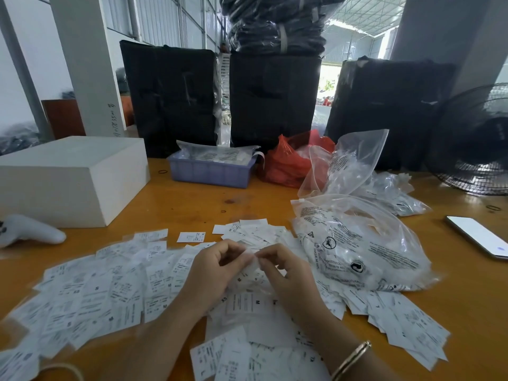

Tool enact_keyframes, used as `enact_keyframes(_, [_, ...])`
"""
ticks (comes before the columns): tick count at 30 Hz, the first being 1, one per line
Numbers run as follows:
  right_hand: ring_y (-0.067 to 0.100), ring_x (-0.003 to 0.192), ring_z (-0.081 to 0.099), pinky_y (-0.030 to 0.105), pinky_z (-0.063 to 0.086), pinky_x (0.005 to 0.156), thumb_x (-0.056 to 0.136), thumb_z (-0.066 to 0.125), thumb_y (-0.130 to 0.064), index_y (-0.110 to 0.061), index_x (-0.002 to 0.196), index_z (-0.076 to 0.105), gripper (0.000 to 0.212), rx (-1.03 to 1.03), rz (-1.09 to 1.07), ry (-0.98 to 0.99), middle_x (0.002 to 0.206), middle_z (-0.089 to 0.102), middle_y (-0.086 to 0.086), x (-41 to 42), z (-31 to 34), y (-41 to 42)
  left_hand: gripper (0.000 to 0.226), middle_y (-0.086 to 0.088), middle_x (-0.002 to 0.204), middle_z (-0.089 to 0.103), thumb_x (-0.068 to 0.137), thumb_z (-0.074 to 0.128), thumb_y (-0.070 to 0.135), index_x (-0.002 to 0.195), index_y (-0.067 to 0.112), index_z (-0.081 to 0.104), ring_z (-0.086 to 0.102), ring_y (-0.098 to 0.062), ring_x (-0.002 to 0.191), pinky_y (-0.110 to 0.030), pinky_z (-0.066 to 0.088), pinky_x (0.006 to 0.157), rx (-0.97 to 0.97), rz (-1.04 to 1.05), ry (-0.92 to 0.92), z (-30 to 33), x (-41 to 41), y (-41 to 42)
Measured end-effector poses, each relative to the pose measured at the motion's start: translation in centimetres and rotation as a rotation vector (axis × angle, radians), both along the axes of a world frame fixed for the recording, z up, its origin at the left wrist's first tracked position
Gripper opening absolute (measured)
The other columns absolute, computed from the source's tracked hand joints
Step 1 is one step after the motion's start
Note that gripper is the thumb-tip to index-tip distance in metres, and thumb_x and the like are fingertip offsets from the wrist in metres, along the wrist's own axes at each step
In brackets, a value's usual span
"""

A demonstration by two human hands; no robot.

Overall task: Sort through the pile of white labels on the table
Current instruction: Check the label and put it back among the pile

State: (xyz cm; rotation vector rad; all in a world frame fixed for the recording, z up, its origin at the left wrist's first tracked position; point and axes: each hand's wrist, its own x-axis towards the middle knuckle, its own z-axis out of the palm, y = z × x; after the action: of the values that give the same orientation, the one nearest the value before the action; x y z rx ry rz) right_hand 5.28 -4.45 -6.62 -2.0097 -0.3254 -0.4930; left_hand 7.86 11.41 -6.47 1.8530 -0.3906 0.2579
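A wide pile of white labels with black print covers the near part of the orange table. My left hand and my right hand meet over the middle of the pile, fingertips together. Between them they pinch a small thin white label, partly hidden by the fingers. More labels spread to the right, and a smaller heap lies just beyond my hands.
Clear printed plastic bags holding labels lie to the right. A phone sits at the far right. A white box, a purple tray, a red bag, a fan and black bundles stand behind.
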Motion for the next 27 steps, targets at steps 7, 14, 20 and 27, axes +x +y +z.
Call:
enact_keyframes(7, [-0.003,0.085,0.057,0.013,0.042,0.074,0.088,0.058,-0.012,-0.029,0.095,0.068,0.021,-0.111,0.043,0.017,0.087,0.063,-0.024,0.2,-0.4,0.3,0.003,0.014,0.078,0.068,0.084,0.068,0.029,0.083,0.031,0.068,0.062,-0.001,0.075,-0.008,0.047,0.063,0.024,0.027,0.010,-0.1,0.0,0.1])
enact_keyframes(14, [0.005,0.102,0.054,0.028,0.041,0.095,0.092,0.051,-0.011,-0.031,0.124,0.060,0.038,-0.362,-0.045,-0.125,0.110,0.060,-0.016,0.4,0.2,-0.1,0.004,0.013,0.076,0.066,0.087,0.063,0.031,0.083,0.032,0.063,0.060,-0.001,0.072,-0.007,0.046,0.057,0.024,0.214,-0.044,0.5,-0.1,0.7])
enact_keyframes(20, [0.007,0.096,0.058,0.020,0.049,0.085,0.093,0.051,-0.007,-0.019,0.111,0.064,0.026,-0.100,-0.338,-0.131,0.109,0.063,-0.006,2.1,3.4,-3.2,0.012,0.014,0.084,0.058,0.089,0.064,0.023,0.097,0.028,0.057,0.056,-0.004,0.067,-0.013,0.042,0.049,0.185,0.453,-0.121,0.5,0.6,2.3])
enact_keyframes(27, [0.014,0.083,0.059,0.014,0.045,0.064,0.091,0.046,-0.002,-0.013,0.113,0.066,0.032,-0.343,-0.609,0.124,0.119,0.062,0.003,5.5,5.4,-9.9,0.021,0.004,0.088,0.059,0.086,0.067,0.010,0.107,0.015,0.064,0.052,-0.006,0.069,-0.017,0.037,0.053,0.399,0.551,-0.089,-0.1,1.8,4.2])
